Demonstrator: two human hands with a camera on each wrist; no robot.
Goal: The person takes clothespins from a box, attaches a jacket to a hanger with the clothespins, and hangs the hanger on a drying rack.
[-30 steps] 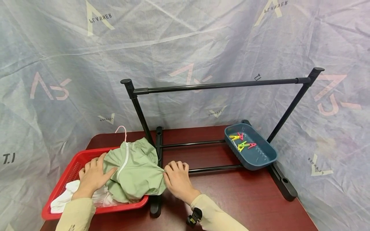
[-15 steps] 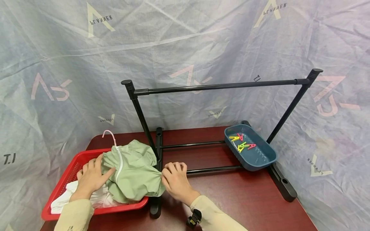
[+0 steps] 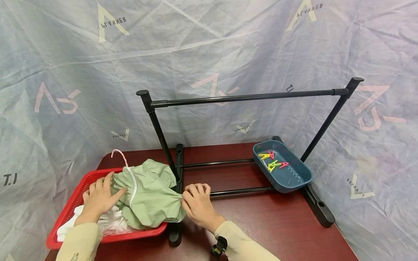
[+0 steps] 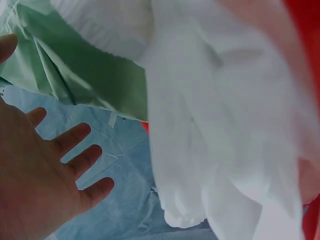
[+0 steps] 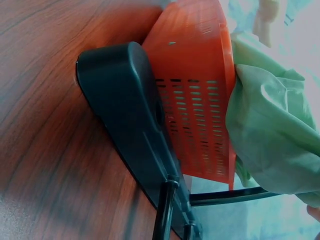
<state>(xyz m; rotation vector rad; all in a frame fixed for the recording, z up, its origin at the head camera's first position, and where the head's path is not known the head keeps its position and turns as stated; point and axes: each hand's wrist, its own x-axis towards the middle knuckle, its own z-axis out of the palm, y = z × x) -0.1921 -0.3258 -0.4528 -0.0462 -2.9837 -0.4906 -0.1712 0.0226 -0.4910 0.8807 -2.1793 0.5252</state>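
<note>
A light green jacket (image 3: pixel 151 195) with a white zip (image 3: pixel 134 185) lies bunched over the red basket (image 3: pixel 134 236), reaching past its right side. The hook of a pink hanger (image 3: pixel 119 154) sticks out above the zip and leans left. With fingers spread, my left hand (image 3: pixel 98 199) is at the jacket's left edge; the left wrist view shows those fingers (image 4: pixel 75 142) straight and apart. My right hand (image 3: pixel 200 206) pinches the jacket's right side, drawing the cloth into folds. White clothing (image 3: pixel 112 219) lies in the basket beneath. Most of the hanger is hidden inside the jacket.
A black rack (image 3: pixel 248 97) stands on the dark red table (image 3: pixel 261 224), its left foot (image 3: pixel 175 233) close beside the basket. Between its right-hand supports sits a blue tray (image 3: pixel 295 175) holding several coloured clothes pegs (image 3: pixel 273 165). A printed grey cloth (image 3: pixel 209 43) hangs behind.
The hanger hook has tipped left and dropped lower. My left hand has shifted a little left, and the jacket's upper part has moved with it; my right hand has moved slightly left.
</note>
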